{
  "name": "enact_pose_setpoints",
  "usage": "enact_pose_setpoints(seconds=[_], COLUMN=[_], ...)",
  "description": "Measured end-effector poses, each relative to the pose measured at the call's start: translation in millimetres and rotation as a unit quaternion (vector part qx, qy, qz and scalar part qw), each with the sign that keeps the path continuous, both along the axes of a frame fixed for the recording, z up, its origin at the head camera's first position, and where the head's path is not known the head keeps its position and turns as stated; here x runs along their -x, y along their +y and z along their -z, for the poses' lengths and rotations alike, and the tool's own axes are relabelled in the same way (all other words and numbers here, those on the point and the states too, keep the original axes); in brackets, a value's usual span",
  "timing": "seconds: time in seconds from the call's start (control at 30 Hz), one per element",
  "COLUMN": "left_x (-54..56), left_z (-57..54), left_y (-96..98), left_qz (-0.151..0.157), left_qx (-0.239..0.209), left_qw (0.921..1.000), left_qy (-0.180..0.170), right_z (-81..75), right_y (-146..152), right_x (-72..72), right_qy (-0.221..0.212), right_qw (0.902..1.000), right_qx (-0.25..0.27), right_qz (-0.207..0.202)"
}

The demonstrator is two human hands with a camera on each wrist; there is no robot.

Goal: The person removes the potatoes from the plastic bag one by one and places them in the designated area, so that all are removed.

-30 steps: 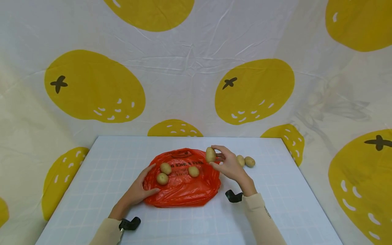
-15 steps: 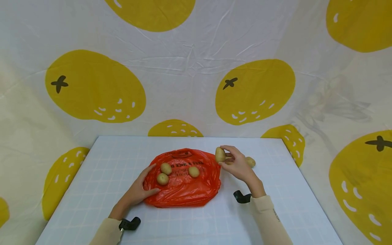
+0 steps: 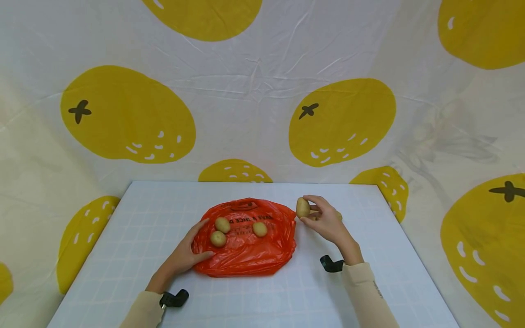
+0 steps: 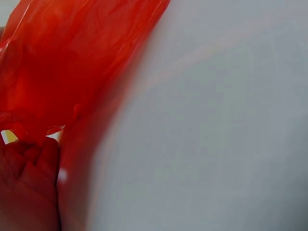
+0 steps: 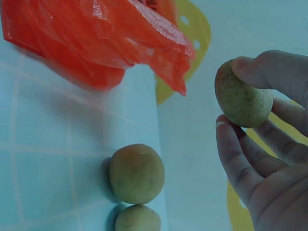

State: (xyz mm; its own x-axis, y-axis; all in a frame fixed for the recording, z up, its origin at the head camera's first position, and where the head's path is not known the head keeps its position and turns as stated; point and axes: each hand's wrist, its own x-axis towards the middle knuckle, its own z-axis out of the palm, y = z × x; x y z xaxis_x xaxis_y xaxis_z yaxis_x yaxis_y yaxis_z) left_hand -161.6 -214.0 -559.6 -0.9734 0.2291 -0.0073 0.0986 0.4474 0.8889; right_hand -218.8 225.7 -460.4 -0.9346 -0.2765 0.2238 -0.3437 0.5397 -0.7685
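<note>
Step in hand, by the look of it: moving one potato off the bag toward the loose ones. Right hand pinches the held potato between thumb and fingertips, spread only to the potato's width, firm-looking hold, nothing else in it. Red bag is just left of that grip, its edge near the potato; two loose potatoes sit on the table close by, mostly hidden behind the hand in the head view. Three potatoes are farther left of the grip, within the bag's outline; can't tell if inside it or on top. Left hand, well left of the grip, has thumb and forefinger spread wide, touching the bag's left end. Next move probably calls for a low, gentle set-down by the loose pair, then release, without knocking them rolling. Versus a second ago: right hand and potato have shifted right, from over the bag's right side to past its edge, and the hand now covers most of the loose pair. Left hand, bag and the potatoes there look unchanged.
</note>
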Motion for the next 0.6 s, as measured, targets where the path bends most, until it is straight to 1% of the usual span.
enact_pose_setpoints(seconds=[0.17,0.3,0.4,0.6], left_x=[-0.2,0.1,0.4,0.0], left_z=[-0.2,0.2,0.6,0.7], left_y=[-0.3,-0.3,-0.2,0.0], left_qz=[-0.002,-0.001,0.001,-0.001], left_qx=[0.002,0.003,0.002,-0.001], left_qw=[1.0,1.0,1.0,1.0], left_qy=[-0.003,-0.001,0.001,-0.001], right_z=[1.7,5.3,8.1,11.7], right_y=[4.3,9.3,14.5,27.5], right_x=[-1.3,-1.1,-0.9,-0.1], right_qy=[-0.009,-0.023,-0.027,-0.007], right_qw=[0.9997,0.999,0.9986,0.999], right_qx=[-0.01,-0.004,-0.001,-0.002], right_qz=[0.021,0.037,0.045,0.044])
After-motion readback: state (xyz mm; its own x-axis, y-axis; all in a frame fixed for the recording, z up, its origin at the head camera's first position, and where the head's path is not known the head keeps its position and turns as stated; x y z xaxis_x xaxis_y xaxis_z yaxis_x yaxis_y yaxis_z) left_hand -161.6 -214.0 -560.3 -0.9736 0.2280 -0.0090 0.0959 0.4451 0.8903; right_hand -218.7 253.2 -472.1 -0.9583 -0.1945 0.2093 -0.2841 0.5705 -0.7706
